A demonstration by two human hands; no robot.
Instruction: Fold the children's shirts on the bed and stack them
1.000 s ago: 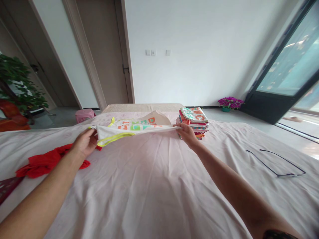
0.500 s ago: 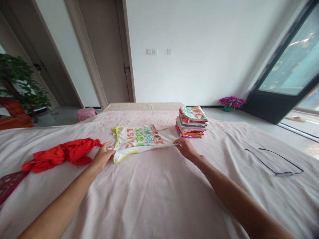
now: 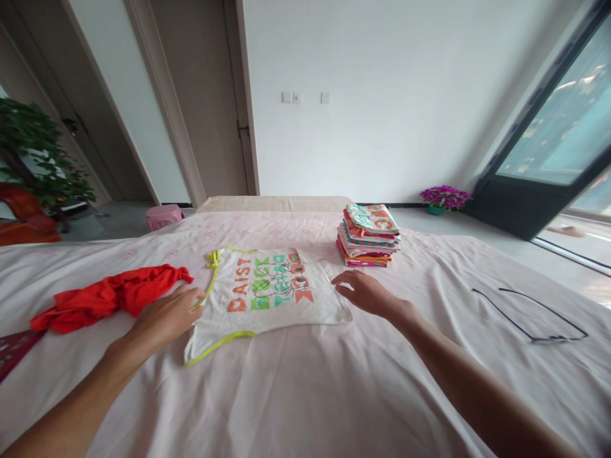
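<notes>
A white sleeveless top [image 3: 286, 312] with yellow-green trim, a bow and printed lettering including "DAISY" lies spread flat on the sheet, its neck end to the left. My left hand [image 3: 174, 312] is at the neck edge, fingers loosely stretched over the trim; it appears to grip nothing. At the hem end, my right hand [image 3: 365, 292] is open, thumb and fingers apart beside the fabric. A crumpled red garment [image 3: 114, 296] lies just left of my left hand. Beyond my right hand stands a stack of folded clothes [image 3: 367, 238].
A pale pink sheet [image 3: 305, 394] covers the wide surface. Black-framed glasses [image 3: 529, 318] rest on it at the right. A dark red patterned item [image 3: 16, 350] lies at the left edge. Behind are a pink stool [image 3: 163, 217] and purple flowers [image 3: 443, 197] in a pot.
The top's near side has come down toward me, so it lies wider and flatter. Both hands have loosened from its near edge; the left has shifted left and down.
</notes>
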